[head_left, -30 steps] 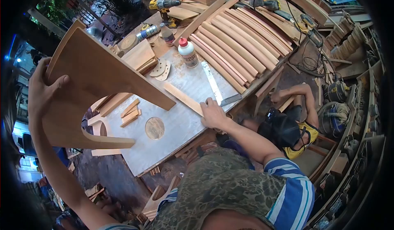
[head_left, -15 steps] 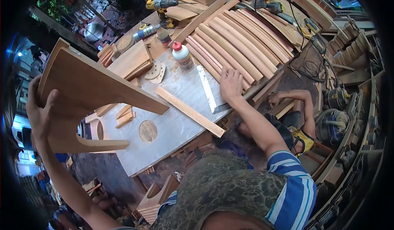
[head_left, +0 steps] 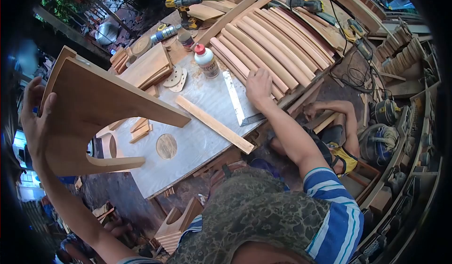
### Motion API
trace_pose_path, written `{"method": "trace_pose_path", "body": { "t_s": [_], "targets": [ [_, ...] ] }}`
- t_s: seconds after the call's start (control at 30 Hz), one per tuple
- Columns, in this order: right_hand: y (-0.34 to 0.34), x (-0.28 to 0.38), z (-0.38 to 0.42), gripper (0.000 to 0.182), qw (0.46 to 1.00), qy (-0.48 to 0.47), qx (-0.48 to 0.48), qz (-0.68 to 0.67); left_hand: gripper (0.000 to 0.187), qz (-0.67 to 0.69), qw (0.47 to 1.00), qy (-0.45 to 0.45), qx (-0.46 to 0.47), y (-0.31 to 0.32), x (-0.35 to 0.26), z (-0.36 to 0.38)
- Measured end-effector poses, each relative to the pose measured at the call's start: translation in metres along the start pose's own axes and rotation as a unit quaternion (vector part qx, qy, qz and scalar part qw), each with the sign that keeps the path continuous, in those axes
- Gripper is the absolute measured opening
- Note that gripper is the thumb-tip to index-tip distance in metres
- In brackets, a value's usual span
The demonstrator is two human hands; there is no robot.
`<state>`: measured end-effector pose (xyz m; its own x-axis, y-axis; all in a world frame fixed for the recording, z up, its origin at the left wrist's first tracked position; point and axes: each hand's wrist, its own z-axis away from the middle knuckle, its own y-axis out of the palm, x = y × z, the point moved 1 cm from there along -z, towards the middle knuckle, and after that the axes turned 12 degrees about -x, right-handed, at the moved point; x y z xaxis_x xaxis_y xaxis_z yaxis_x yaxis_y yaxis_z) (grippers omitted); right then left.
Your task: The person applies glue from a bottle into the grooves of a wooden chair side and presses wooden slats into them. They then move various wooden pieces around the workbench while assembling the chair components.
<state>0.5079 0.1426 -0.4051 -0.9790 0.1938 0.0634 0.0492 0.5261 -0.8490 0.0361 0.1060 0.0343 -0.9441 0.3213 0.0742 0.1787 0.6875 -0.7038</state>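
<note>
My left hand (head_left: 36,118) rests against the edge of a large curved wooden panel (head_left: 89,104), its fingers spread and partly behind the panel. The panel stands upright at the left of the worktable, its two legs pointing right. My right hand (head_left: 259,87) is on the near ends of the curved wooden slats (head_left: 270,52), fingers bent; whatever lies under the fingertips is hidden. Left of that hand is a metal square (head_left: 234,97). A flat wooden strip (head_left: 216,124) lies on the grey tabletop (head_left: 193,151).
A glue bottle (head_left: 206,60), a jar (head_left: 184,37), a yellow drill (head_left: 183,7) and stacked boards (head_left: 146,66) stand farther back. Another person (head_left: 346,137) is low beyond the table's right edge. Cables (head_left: 358,73) hang near power tools at the right.
The fingers of my left hand have loosened and lifted from the panel's edge. My right hand has shifted slightly left and up over the slats. The view has moved a little.
</note>
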Motion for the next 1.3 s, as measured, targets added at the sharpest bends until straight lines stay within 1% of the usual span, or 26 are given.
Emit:
{"method": "trace_pose_path", "body": {
  "t_s": [0.1,0.17,0.2,0.27,0.3,0.37,0.43,0.5,0.53,0.6,0.63,0.7,0.77,0.8,0.83,0.9,0.93,0.97,1.03,1.07,1.1,1.13,1.17,1.2,1.23,1.3],
  "targets": [
    [0.005,0.008,0.004,0.022,1.000,0.007,0.010,0.019,0.056,0.046,0.999,-0.015,0.009,0.005,-0.006,0.003],
    [0.003,0.008,-0.001,0.029,0.999,0.010,0.043,-0.027,0.053,0.134,0.987,-0.088,-0.004,0.008,-0.017,0.006],
    [0.001,0.010,0.000,0.029,0.999,0.012,0.039,-0.024,0.053,0.138,0.987,-0.086,-0.007,0.007,-0.014,0.008],
    [-0.018,0.006,-0.009,0.037,0.988,0.093,0.044,-0.113,0.053,0.161,0.985,-0.059,0.032,0.012,-0.008,0.009],
    [-0.026,0.003,-0.007,0.037,0.989,0.100,0.038,-0.098,0.053,0.178,0.982,-0.054,0.027,0.016,-0.007,0.011],
    [-0.048,0.000,-0.002,0.050,0.965,0.146,-0.029,-0.217,0.053,0.225,0.972,-0.073,-0.001,0.021,-0.004,0.017],
    [-0.085,-0.003,0.006,0.049,0.960,0.141,-0.110,-0.213,0.054,0.230,0.972,-0.050,-0.024,0.021,-0.001,0.015],
    [-0.121,0.007,0.025,0.044,0.894,0.139,-0.203,-0.375,0.060,0.286,0.958,-0.033,-0.022,0.015,-0.007,0.017],
    [-0.128,0.013,0.037,0.044,0.895,0.137,-0.214,-0.366,0.068,0.306,0.951,-0.038,-0.020,0.010,-0.011,0.017],
    [-0.132,0.020,0.062,0.041,0.864,0.215,-0.169,-0.424,0.071,0.364,0.930,-0.051,-0.020,0.010,-0.015,0.019],
    [-0.137,0.022,0.074,0.041,0.865,0.214,-0.175,-0.418,0.074,0.409,0.910,-0.066,-0.010,0.009,-0.018,0.022],
    [-0.144,0.022,0.091,0.040,0.866,0.231,-0.048,-0.442,0.077,0.458,0.884,-0.092,0.002,0.006,-0.020,0.024],
    [-0.139,0.024,0.108,0.037,0.765,0.219,-0.114,-0.595,0.079,0.497,0.865,-0.066,0.025,0.002,-0.016,0.021],
    [-0.136,0.020,0.109,0.035,0.805,0.238,-0.126,-0.529,0.085,0.513,0.851,-0.084,0.074,-0.008,-0.019,0.021],
    [-0.125,0.016,0.118,0.033,0.838,0.261,-0.132,-0.461,0.085,0.509,0.853,-0.079,0.079,-0.010,-0.017,0.023],
    [-0.158,0.037,0.118,0.033,0.853,0.271,-0.125,-0.428,0.084,0.502,0.858,-0.008,0.104,-0.010,-0.010,0.019],
    [-0.166,0.045,0.107,0.032,0.865,0.182,-0.129,-0.450,0.098,0.527,0.843,-0.027,0.101,-0.009,-0.011,0.020],
    [-0.177,0.053,0.106,0.032,0.870,0.102,-0.126,-0.465,0.098,0.526,0.844,-0.029,0.106,-0.013,-0.010,0.021],
    [-0.191,0.082,0.084,0.034,0.888,0.085,-0.085,-0.444,0.107,0.508,0.851,0.024,0.131,-0.017,-0.013,0.021],
    [-0.222,0.111,0.067,0.039,0.867,0.083,-0.060,-0.488,0.113,0.512,0.845,0.036,0.148,-0.014,-0.009,0.017],
    [-0.250,0.143,0.048,0.044,0.842,0.082,-0.037,-0.533,0.113,0.513,0.844,0.042,0.152,-0.015,-0.005,0.016],
    [-0.251,0.170,0.029,0.051,0.850,0.005,-0.068,-0.523,0.113,0.524,0.837,0.067,0.142,-0.016,-0.005,0.015],
    [-0.273,0.198,0.017,0.050,0.844,-0.040,-0.047,-0.533,0.114,0.535,0.827,0.095,0.145,-0.015,-0.006,0.014],
    [-0.286,0.222,0.009,0.048,0.841,-0.062,-0.036,-0.537,0.112,0.498,0.843,0.134,0.154,-0.011,0.001,0.009],
    [-0.275,0.247,0.001,0.046,0.858,-0.072,-0.109,-0.497,0.107,0.578,0.777,0.052,0.244,-0.017,-0.010,0.021],
    [-0.304,0.277,-0.002,0.041,0.851,-0.098,-0.021,-0.516,0.098,0.564,0.790,0.069,0.230,-0.008,-0.008,0.024]
  ]
}}
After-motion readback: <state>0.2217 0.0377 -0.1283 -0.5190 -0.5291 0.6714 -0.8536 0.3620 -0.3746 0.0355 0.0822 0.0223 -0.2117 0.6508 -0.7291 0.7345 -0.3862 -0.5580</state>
